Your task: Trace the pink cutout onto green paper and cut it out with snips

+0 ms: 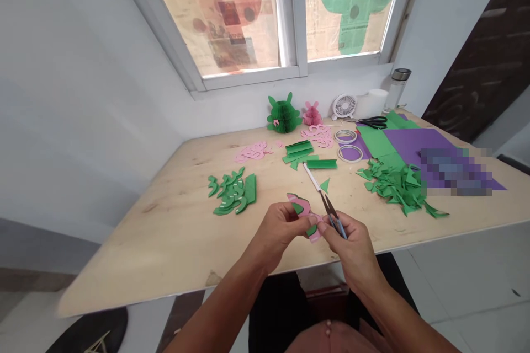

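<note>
My left hand (280,227) is closed on a curved paper cutout (303,207), a pink piece lying against a green one. Scissors (340,227) with blue-grey handles rest in my right hand (356,242), blades pointing away from me. The thumb and finger of that hand also pinch the cutout's right end. Just beyond the blades lie a white pen-like stick (311,177) and a small green paper scrap (325,185). To the left is a pile of curved green cutouts (232,194).
Pink paper scraps (253,151), folded green strips (298,149) and tape rolls (350,153) lie farther back. Green scraps (391,185) and purple sheets (414,146) cover the right. Along the wall stand green (284,117) and pink paper figures, a fan (344,106) and a bottle (396,91).
</note>
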Demonstrator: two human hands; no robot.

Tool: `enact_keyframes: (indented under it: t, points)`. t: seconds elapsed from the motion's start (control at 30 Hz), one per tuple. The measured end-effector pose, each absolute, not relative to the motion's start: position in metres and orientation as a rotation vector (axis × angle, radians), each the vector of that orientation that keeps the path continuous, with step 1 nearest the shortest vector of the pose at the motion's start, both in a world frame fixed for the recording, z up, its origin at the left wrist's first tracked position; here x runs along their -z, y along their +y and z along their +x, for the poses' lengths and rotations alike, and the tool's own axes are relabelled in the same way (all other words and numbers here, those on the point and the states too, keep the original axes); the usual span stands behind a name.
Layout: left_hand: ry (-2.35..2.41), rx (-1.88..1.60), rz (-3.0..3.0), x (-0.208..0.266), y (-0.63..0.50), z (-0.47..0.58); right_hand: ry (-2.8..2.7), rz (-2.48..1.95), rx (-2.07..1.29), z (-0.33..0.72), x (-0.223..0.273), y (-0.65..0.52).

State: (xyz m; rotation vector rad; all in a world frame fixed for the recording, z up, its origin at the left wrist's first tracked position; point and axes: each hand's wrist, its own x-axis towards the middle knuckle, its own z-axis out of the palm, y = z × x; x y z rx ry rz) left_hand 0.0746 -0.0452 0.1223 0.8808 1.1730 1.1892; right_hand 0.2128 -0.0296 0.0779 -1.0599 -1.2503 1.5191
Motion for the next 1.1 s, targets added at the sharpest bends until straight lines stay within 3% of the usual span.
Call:
enact_keyframes:
  t: [0.7, 1.1]
  points:
    - [1.170, -1.461, 0.628, -0.107, -0.061, 0.075, -1.334, -1.126, -1.524, 0.219, -0.073, -0.033]
    - [1.295, -0.983, 1.060, -0.136, -0.050, 0.037, -1.651, -1.093, -1.585, 0.231, -0.085, -0.022]
